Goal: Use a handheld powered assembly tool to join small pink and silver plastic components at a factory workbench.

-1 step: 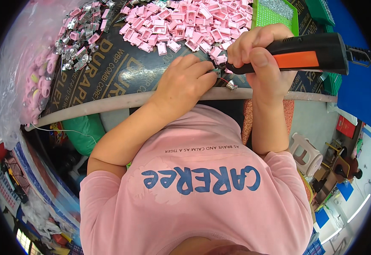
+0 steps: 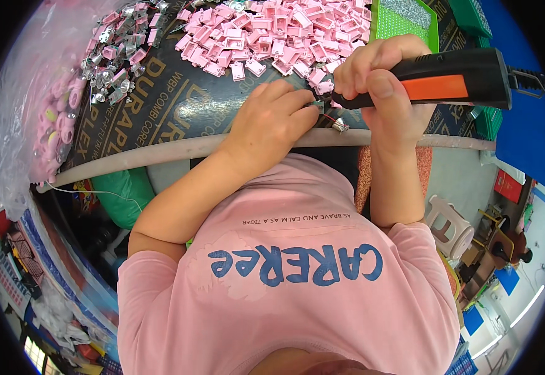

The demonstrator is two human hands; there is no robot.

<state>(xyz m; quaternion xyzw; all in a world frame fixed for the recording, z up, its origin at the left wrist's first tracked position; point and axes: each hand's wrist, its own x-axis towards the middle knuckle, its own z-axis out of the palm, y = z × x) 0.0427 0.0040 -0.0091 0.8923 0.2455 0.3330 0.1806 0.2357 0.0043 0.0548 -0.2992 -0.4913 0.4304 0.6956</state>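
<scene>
Head view: shows black board worktop (image 2: 191,112), beige plastic stool (image 2: 449,226) beyond its near edge; toward far right corner, bright-green rectangular tray (image 2: 387,22) of silvery bits (image 2: 408,11). Wraps right hand (image 2: 390,87) around black-and-orange corded tool (image 2: 438,84); with left hand (image 2: 279,119), pinches small wired part (image 2: 321,108), mostly hidden, at near edge.

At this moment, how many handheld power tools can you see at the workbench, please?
1: the black-and-orange power tool, held in the right hand, with its tip near the left hand. Others could be hidden from view.
</scene>
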